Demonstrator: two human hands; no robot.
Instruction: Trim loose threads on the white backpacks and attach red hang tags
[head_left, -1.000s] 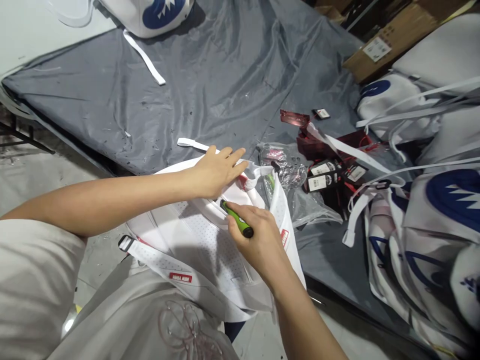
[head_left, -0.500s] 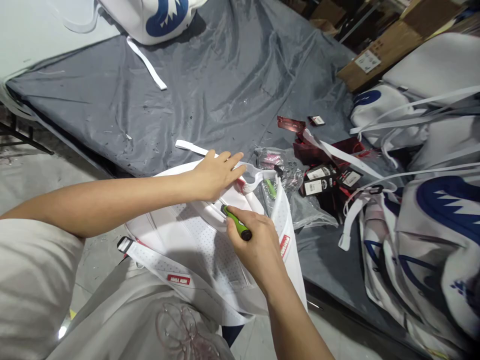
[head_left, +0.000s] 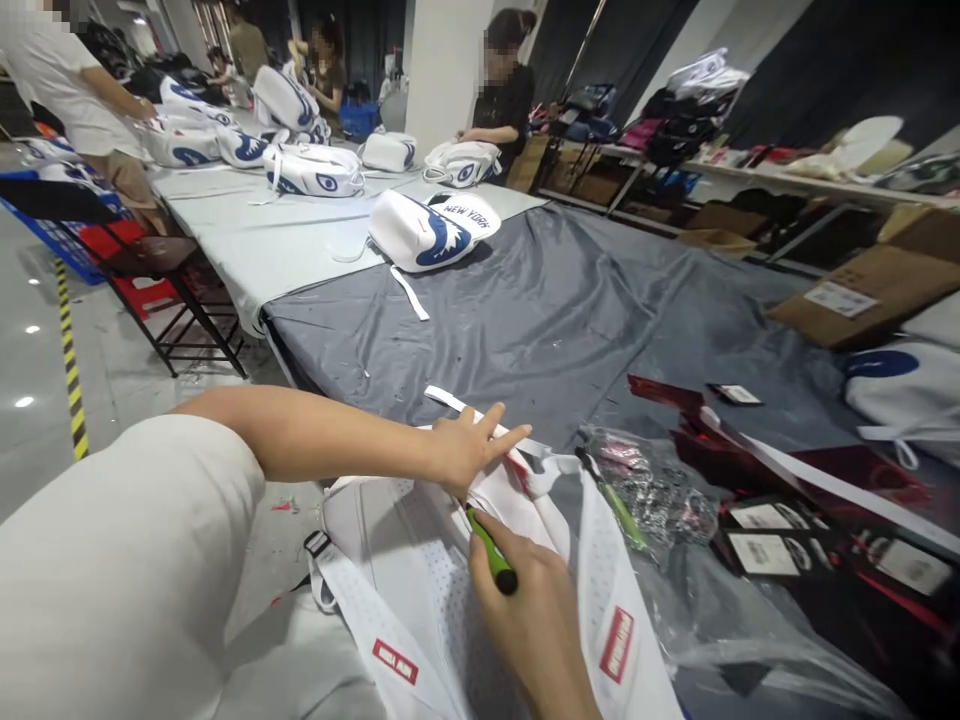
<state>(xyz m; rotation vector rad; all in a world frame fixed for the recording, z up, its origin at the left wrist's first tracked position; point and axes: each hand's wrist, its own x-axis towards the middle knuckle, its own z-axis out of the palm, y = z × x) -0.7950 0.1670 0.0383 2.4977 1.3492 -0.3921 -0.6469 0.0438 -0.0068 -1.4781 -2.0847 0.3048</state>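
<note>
A white backpack (head_left: 386,510) lies at the near edge of the grey-covered table, its dotted back panel and shoulder straps facing up. Red labels mark both straps (head_left: 619,640). My left hand (head_left: 469,450) rests on the upper part of the bag with its fingers spread. My right hand (head_left: 532,610) is closed round a small green tool with a black end (head_left: 493,552), its tip against the bag just below my left hand. That tip is partly hidden, so its exact kind does not show. A white strap end (head_left: 444,397) sticks out beyond the bag.
Clear plastic bags (head_left: 660,500), hang tags (head_left: 772,550) and dark red wrapping (head_left: 705,430) lie to the right. Another white backpack (head_left: 431,230) stands farther up the table. A cardboard box (head_left: 870,295) is at the right, a stool (head_left: 150,260) at the left. Several people work beyond.
The view has tilted up, bringing the far table, people and shelves into sight. Both hands keep nearly the same place on the backpack, the green tool still in my right hand.
</note>
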